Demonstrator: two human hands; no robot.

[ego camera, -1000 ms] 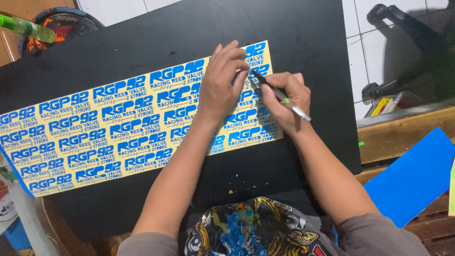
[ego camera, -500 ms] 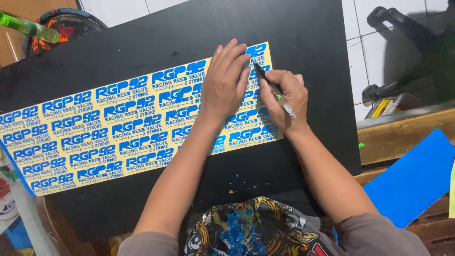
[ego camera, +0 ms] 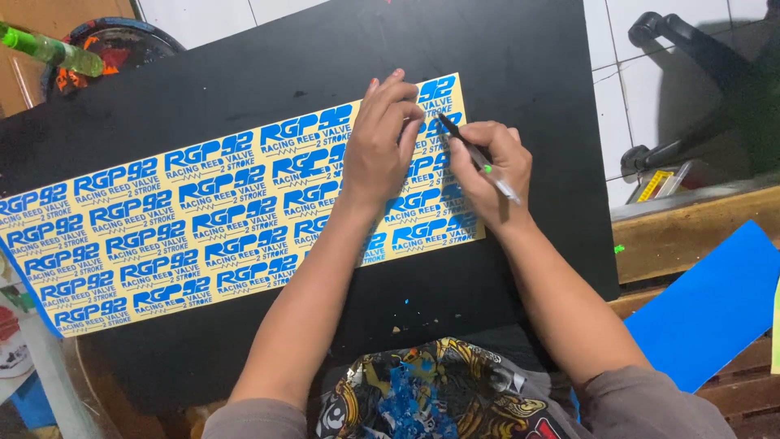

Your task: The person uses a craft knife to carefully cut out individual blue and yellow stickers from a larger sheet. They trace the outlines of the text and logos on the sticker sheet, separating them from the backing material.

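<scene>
Hands on our sticker sheet (ego camera: 203, 219): left hand (ego camera: 386, 138) pressing flat and open, right hand (ego camera: 487, 175) gripping a craft knife (ego camera: 475, 154)

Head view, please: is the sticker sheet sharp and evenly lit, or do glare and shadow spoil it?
Head view: sticker sheet sharp and evenly lit, no glare; only soft shadow under the left hand and the right hand holding the pen-like tool; black board matte.

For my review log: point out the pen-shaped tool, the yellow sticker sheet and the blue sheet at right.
pen-shaped tool (ego camera: 475, 154): head view, mid-shaft above the right hand.
yellow sticker sheet (ego camera: 203, 219): head view, printed middle area.
blue sheet (ego camera: 707, 309): head view, its centre.
</scene>
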